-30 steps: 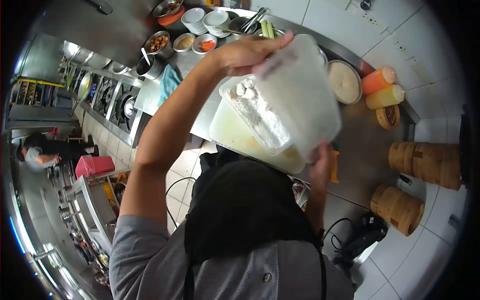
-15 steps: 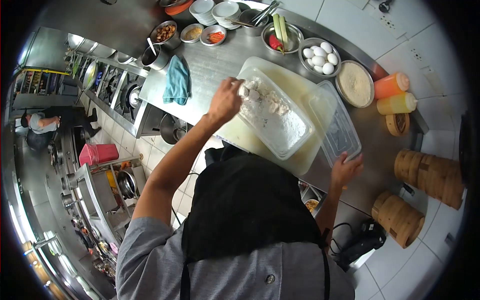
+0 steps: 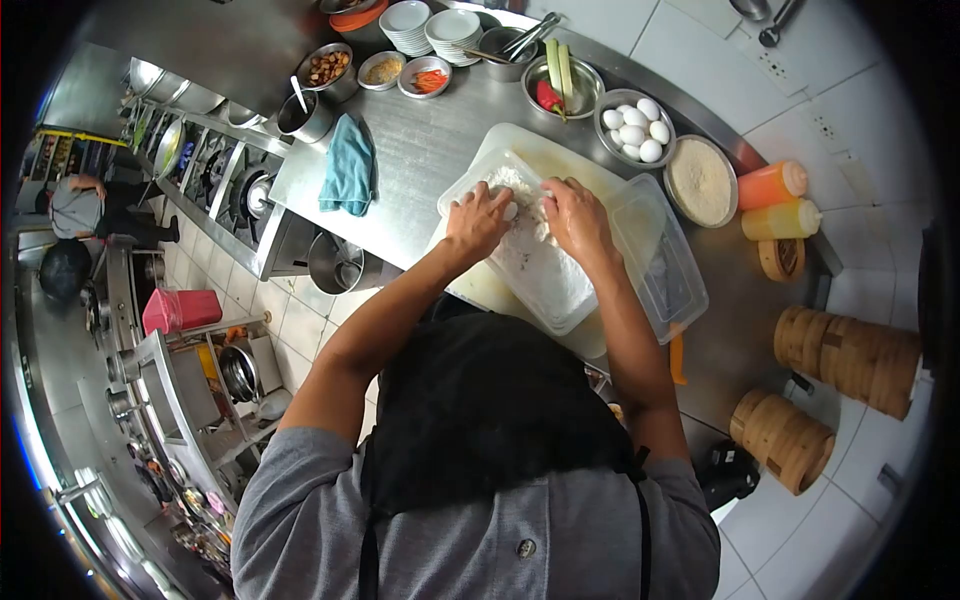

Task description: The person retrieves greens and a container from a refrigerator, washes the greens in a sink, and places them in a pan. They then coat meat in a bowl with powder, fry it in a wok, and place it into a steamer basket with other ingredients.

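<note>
A clear plastic tub [image 3: 562, 318] holding white powder and several powder-coated pieces [image 3: 522, 222] stands on a pale cutting board [image 3: 488, 290]. My left hand [image 3: 480, 218] is over the tub's left side, fingers curled around a white-coated piece. Across from it, my right hand [image 3: 578, 220] reaches in with bent fingers pressed to the coated pieces; what lies under its fingertips is partly hidden. The tub's clear lid [image 3: 685, 285] lies to the right, partly on the board.
Behind the board stand a bowl of eggs [image 3: 634, 130], a bowl of pale crumbs [image 3: 700, 182] and a bowl with vegetables [image 3: 560, 88]. Squeeze bottles [image 3: 778, 220] and bamboo steamers [image 3: 845, 360] line the right. A teal cloth [image 3: 347, 165] lies left. Another person [image 3: 80, 212] is far left.
My right hand has left the lid and moved left into the tub. My left hand has shifted slightly down and right, onto the coated pieces.
</note>
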The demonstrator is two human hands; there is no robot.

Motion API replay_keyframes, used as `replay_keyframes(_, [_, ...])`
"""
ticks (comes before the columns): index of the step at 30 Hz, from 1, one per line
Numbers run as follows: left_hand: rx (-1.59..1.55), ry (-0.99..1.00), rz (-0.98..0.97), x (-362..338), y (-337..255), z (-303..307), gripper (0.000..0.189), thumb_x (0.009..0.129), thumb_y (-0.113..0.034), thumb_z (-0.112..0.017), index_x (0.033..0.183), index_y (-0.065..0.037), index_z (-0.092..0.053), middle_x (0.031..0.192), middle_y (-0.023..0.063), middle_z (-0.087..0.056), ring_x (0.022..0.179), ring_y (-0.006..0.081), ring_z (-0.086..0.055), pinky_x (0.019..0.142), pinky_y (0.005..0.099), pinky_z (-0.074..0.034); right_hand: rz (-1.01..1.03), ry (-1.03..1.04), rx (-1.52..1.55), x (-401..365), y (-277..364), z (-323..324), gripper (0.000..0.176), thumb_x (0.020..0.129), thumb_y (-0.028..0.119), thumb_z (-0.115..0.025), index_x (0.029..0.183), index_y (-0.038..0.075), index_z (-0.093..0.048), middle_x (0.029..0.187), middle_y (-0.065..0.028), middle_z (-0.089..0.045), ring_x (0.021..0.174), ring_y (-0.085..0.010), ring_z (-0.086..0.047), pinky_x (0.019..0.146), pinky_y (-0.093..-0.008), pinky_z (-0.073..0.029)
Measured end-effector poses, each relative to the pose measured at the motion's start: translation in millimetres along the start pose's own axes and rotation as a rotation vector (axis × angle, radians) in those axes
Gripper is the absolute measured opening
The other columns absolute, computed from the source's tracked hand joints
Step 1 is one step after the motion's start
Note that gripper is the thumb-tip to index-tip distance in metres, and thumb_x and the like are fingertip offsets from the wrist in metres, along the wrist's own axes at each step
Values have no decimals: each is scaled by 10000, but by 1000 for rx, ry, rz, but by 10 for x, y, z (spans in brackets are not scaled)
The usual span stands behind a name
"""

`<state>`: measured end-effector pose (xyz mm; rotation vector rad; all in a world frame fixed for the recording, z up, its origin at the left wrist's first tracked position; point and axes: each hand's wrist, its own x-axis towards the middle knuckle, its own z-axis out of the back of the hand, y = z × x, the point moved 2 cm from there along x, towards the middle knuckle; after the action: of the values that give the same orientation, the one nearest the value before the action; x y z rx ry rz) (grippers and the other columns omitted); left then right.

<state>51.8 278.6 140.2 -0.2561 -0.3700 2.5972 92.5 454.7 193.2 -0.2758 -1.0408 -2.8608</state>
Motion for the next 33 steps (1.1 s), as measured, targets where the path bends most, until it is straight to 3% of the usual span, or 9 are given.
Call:
replay_keyframes(5, [-174,41,-200,1,51,-21,354,829,-235,-645,1149,-124,-540,999,166,-570,913,378,-627,765,444,-525,-138,237,-321,-311,-181,-258,156,847,118,-626,968,19,-631,877,-209,-620,801,-396,-650,695,-477,-530])
replay_keyframes(14, [-243,56,-234,102,72,-91,365,852,-228,-623,1191,-119,-546,968,148,-627,846,329,-643,725,423,-536,-142,109,-324,-651,15,-281,359,781,106,-703,1097,57,-540,1021,-168,-540,864,-363,-628,691,-446,-530])
replay_keyframes(16, [-949,247,165,103,132,234,342,891,-233,-593,1205,-104,-548,900,88,-624,797,258,-636,670,405,-544,-216,95,-292,-685,4,-254,369,759,105,-728,1082,70,-552,1011,-172,-547,879,-373,-620,706,-461,-513])
replay_keyframes(17, [-1280,213,174,100,194,271,294,906,-246,-587,1152,-86,-572,842,71,-594,728,179,-607,584,387,-537,-228,101,-287,-748,-83,-353,375,753,108,-732,1081,72,-554,1009,-173,-548,882,-378,-616,705,-464,-510])
replay_keyframes(19, [-1898,416,445,201,290,372,311,890,-281,-617,1125,-81,-577,826,57,-596,689,183,-584,535,370,-520,-244,110,-291,-818,-122,-372,380,747,111,-736,1080,74,-556,1006,-173,-550,885,-382,-613,704,-467,-506])
replay_keyframes(21, [-1850,420,508,246,295,417,355,877,-338,-638,1093,-63,-582,834,63,-611,739,176,-614,563,345,-521,-241,67,-303,-801,-36,-270,344,778,138,-700,1081,55,-559,1034,-190,-549,861,-379,-623,722,-464,-522])
replay_keyframes(24, [-357,197,-44,344,250,419,418,841,-355,-680,1090,-34,-586,852,152,-666,826,308,-665,714,431,-526,-207,65,-111,-738,197,-209,330,784,129,-682,1079,46,-562,1035,-213,-549,860,-397,-620,735,-472,-519])
replay_keyframes(28, [16,211,-176,403,251,1,559,792,-351,-729,1208,-50,-508,883,208,-658,897,387,-650,791,470,-514,-70,367,-139,-669,320,-565,335,803,122,-634,1116,19,-577,1025,-246,-541,880,-433,-607,769,-495,-511])
replay_keyframes(33, [-22,100,-151,344,235,-25,529,807,-325,-711,1199,-37,-505,910,218,-655,936,378,-646,824,455,-516,-56,304,-95,-640,232,-708,297,781,93,-641,1064,20,-591,1011,-247,-548,892,-448,-603,793,-500,-503])
